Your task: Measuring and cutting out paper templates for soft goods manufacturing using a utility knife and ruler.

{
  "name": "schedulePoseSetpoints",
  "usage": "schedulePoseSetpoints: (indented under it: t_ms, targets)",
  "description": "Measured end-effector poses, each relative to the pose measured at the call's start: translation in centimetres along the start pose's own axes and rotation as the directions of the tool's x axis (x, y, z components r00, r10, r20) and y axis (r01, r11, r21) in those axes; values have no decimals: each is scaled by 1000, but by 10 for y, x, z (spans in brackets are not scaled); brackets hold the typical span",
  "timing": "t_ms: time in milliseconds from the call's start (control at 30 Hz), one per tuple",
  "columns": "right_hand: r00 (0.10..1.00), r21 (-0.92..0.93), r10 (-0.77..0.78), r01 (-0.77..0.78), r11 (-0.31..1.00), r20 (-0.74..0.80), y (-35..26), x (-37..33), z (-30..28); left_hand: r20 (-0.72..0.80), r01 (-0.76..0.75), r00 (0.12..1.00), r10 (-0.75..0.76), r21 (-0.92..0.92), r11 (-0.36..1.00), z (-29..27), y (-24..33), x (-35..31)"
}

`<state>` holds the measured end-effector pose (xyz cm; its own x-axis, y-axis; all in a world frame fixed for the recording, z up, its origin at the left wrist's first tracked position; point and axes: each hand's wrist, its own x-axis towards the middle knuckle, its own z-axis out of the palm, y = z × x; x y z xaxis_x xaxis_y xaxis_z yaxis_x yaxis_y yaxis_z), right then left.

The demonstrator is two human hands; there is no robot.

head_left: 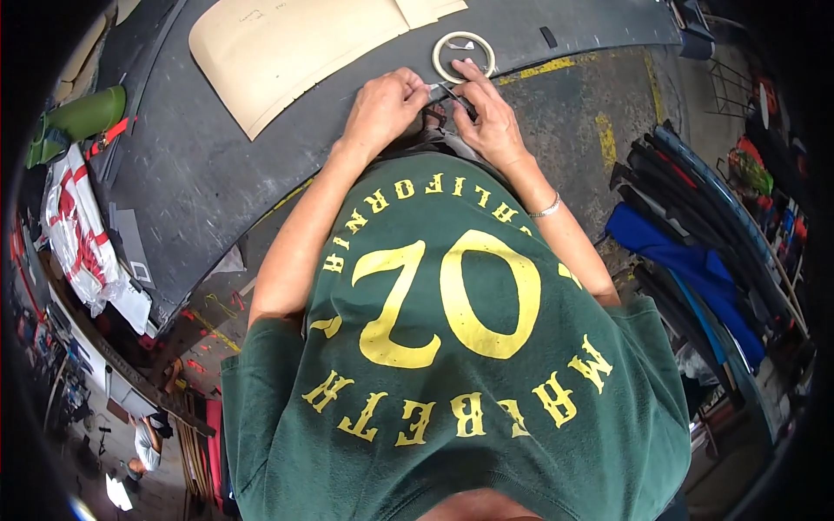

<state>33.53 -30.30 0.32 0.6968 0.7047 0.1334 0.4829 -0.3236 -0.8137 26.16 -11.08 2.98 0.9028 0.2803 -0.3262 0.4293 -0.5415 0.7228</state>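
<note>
Above the near edge of the dark table, my two hands meet close together. My left hand [387, 106] is closed in a pinch on a small whitish piece [434, 89]. My right hand [492, 117] is closed around a slim dark-handled tool [468, 108], its thin tip meeting the whitish piece; the palm hides most of the tool, so its exact kind is unclear. Just beyond my right fingers lies a cream roll of tape [438, 58], flat on the table. A tiny pale scrap [462, 46] shows inside its ring.
A large tan paper pattern [287, 52] covers part of the dark table [208, 187]. A small black item [548, 36] lies near the edge. Plastic-wrapped red-and-white goods [80, 230] are at left; dark and blue folded material [686, 260] is stacked at right. Another person [148, 447] appears far lower left.
</note>
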Motion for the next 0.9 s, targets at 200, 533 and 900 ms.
schedulePoseSetpoints:
  t_ms: [200, 533, 900]
  targets:
    - [999, 51, -2, 0, 999, 51, 3, 0, -7, -1, -7, 1000, 7, 31, 999, 1, -2, 2]
    - [999, -28, 31, -30, 999, 36, -1, 6, 3, -61, -73, 995, 77, 71, 995, 5, -14, 0]
    - [990, -77, 72, -62, 995, 122, -8, 18, 0, 76, -227, 974, 214, 311, 923, -35, -17, -8]
